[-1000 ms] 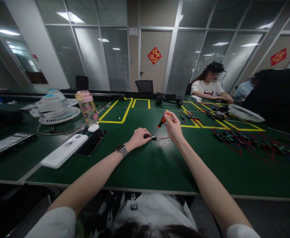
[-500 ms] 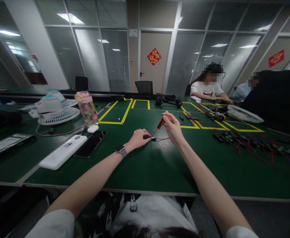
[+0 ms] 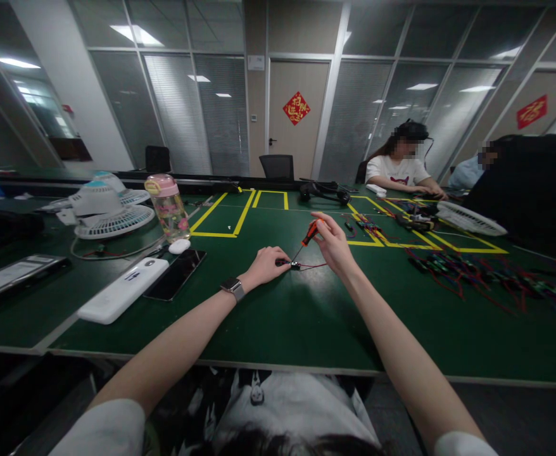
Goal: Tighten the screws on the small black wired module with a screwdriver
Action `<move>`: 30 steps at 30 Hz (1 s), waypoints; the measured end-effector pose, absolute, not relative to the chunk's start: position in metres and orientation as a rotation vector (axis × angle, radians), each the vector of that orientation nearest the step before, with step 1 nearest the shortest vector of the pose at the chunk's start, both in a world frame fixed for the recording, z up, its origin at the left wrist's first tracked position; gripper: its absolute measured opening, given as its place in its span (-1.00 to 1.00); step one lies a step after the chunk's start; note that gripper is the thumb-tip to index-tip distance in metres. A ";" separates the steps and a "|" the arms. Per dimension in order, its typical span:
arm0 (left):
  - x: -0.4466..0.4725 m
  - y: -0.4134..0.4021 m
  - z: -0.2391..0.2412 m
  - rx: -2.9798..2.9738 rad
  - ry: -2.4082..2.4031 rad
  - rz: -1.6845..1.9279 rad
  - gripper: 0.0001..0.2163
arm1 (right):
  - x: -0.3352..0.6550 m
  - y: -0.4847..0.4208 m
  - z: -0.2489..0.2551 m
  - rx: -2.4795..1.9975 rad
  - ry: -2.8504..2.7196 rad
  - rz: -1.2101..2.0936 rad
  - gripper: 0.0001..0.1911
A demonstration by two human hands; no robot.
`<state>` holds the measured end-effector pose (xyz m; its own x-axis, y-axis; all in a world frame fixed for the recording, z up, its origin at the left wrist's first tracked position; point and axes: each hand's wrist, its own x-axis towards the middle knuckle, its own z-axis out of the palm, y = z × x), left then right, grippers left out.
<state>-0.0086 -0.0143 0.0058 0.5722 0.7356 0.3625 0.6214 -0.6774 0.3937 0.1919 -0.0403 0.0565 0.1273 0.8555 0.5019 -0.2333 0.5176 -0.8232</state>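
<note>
In the head view my right hand (image 3: 335,244) grips an orange-and-black screwdriver (image 3: 311,233) by its handle. Its thin shaft slants down to the left, and the tip meets a small black wired part (image 3: 296,266) on the green table. My left hand (image 3: 267,265) rests on the table with its fingers closed on the left end of that part. Thin red and dark wires (image 3: 313,265) run from the part to the right, under my right hand. The tip's exact contact point is too small to make out.
Left of my arms lie a black phone (image 3: 176,275), a white power bank (image 3: 123,291), a white earbud case (image 3: 180,246), a pink-lidded bottle (image 3: 168,208) and a white fan (image 3: 114,221). Tangled wired parts (image 3: 491,275) spread at right. A co-worker (image 3: 399,164) sits across the table.
The screwdriver handle has turned slightly in my right hand, and the fingers have shifted a little. My left hand and the wired part stay in place.
</note>
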 end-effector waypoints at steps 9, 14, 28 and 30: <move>-0.009 -0.013 0.003 2.589 1.118 0.766 -0.87 | 0.193 -0.040 0.056 -0.686 -1.193 0.803 -0.64; -0.009 -0.014 0.005 2.597 1.108 0.762 -0.86 | 0.196 -0.039 0.059 -0.646 -1.186 0.839 -0.55; -0.009 -0.016 0.007 2.595 1.121 0.745 -0.86 | 0.193 -0.046 0.065 -0.635 -1.244 0.936 -0.56; -0.010 -0.016 0.008 2.594 1.118 0.744 -0.85 | 0.192 -0.045 0.065 -0.631 -1.224 0.939 -0.58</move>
<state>-0.0097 -0.0162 0.0077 0.5822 0.7273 0.3633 0.6158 -0.6863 0.3870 0.1924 -0.0455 0.0651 0.0618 0.8654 0.4972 -0.2560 0.4952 -0.8302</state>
